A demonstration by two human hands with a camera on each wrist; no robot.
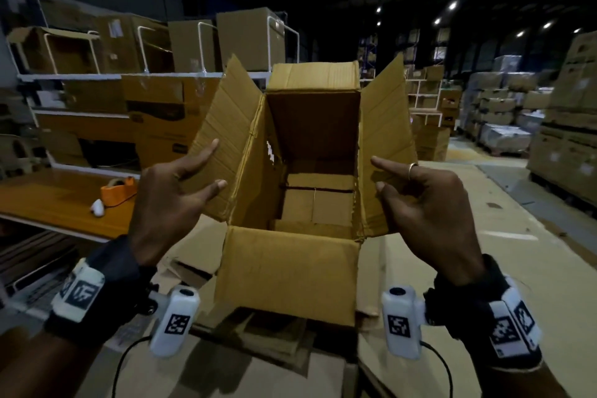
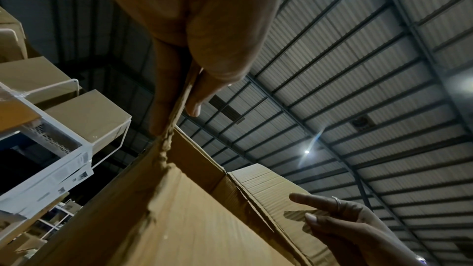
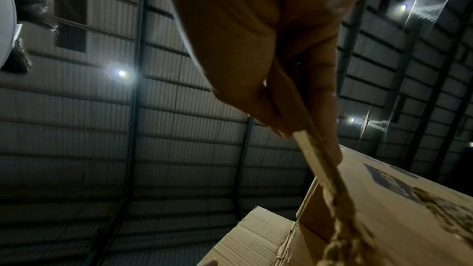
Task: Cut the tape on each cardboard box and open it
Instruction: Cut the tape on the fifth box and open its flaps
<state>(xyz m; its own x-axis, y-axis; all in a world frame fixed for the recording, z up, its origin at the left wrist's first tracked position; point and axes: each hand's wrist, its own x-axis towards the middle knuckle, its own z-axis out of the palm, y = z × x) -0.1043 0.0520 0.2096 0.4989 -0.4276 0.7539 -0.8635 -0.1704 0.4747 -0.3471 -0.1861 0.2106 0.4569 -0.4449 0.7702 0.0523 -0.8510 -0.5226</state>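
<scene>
Between both hands stands the open cardboard box point(image 1: 290, 171) — left hand point(image 1: 168, 203) and right hand point(image 1: 429, 210) each grip-pinching a side flap.

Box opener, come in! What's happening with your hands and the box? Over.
Left hand pinches left flap. Right hand pinches right flap. Cardboard box open, all flaps spread. Nothing in the way.

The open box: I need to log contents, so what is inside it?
Inside the cardboard box, only bare walls and folded bottom flaps show. The near wall hides the nearest floor. The left hand and right hand pinch the side flaps.
</scene>
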